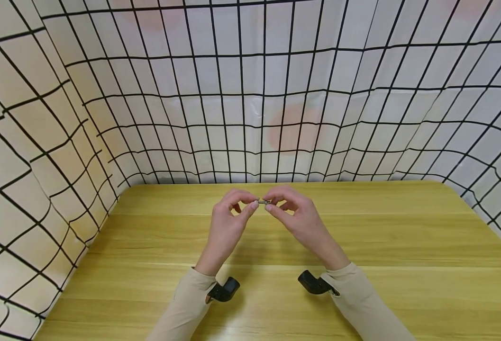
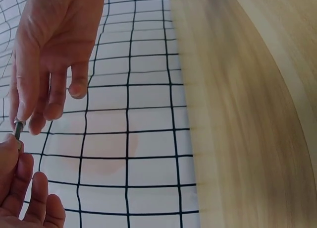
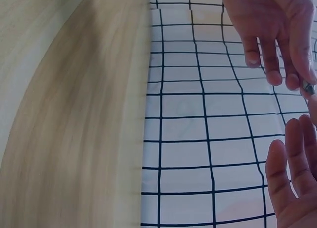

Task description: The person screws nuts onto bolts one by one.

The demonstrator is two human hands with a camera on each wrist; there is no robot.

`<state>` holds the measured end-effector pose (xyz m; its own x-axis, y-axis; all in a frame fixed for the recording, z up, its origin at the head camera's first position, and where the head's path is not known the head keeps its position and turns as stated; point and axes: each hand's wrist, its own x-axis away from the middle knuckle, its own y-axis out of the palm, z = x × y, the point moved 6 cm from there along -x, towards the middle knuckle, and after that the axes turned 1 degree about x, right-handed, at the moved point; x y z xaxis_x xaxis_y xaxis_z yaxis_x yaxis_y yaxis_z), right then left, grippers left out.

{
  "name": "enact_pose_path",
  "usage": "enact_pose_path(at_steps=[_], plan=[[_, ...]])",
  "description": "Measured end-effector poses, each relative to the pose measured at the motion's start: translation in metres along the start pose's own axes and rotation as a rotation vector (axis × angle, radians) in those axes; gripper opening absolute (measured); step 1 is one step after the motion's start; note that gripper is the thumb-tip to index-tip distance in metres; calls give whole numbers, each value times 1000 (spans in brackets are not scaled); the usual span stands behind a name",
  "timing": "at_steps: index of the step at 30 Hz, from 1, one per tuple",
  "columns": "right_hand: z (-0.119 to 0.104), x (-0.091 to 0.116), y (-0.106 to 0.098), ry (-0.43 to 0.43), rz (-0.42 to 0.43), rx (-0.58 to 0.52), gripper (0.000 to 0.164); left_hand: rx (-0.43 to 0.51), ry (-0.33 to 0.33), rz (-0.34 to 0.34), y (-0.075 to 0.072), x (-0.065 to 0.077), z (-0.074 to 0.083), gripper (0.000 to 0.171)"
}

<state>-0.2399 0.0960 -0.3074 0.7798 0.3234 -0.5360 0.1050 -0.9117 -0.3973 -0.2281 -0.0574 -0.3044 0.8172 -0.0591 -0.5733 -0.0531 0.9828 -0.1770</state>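
Note:
A small metal bolt (image 1: 263, 202) spans the gap between my two hands, held above the table. My left hand (image 1: 229, 219) pinches one end of it between thumb and forefinger. At the other end, the thumb and forefinger of my right hand (image 1: 300, 214) pinch it too. In the left wrist view the dark shank of the bolt (image 2: 18, 131) shows between the fingertips, with a wider, shiny piece at the right hand's end. The other fingers of both hands are loosely bent. In the right wrist view the fingertips mostly hide the bolt.
Below the hands lies a wooden table (image 1: 148, 255). White sheeting behind black grid netting (image 1: 254, 94) rises along the far edge and both sides. A black wrist camera (image 1: 224, 290) sits at the left cuff, and another black camera (image 1: 314, 282) at the right cuff.

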Motion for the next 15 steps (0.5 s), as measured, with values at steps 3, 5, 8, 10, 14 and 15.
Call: enact_pose_path(at_steps=[3, 5, 8, 10, 14, 15], plan=[[-1, 0, 0, 14, 2, 7, 13, 0, 0, -3, 0, 0, 0, 4], [1, 0, 1, 15, 2, 6, 12, 4, 1, -7, 0, 0, 0, 4], [15, 1, 3, 32, 9, -19, 10, 10, 2, -16, 1, 0, 1, 4], [26, 1, 4, 48, 11, -35, 10, 12, 3, -22, 2, 1, 1, 4], [43, 2, 6, 87, 8, -58, 12, 11, 8, -25, 3, 1, 1, 4], [44, 3, 6, 94, 5, -60, 13, 11, 9, -24, 3, 1, 1, 4]])
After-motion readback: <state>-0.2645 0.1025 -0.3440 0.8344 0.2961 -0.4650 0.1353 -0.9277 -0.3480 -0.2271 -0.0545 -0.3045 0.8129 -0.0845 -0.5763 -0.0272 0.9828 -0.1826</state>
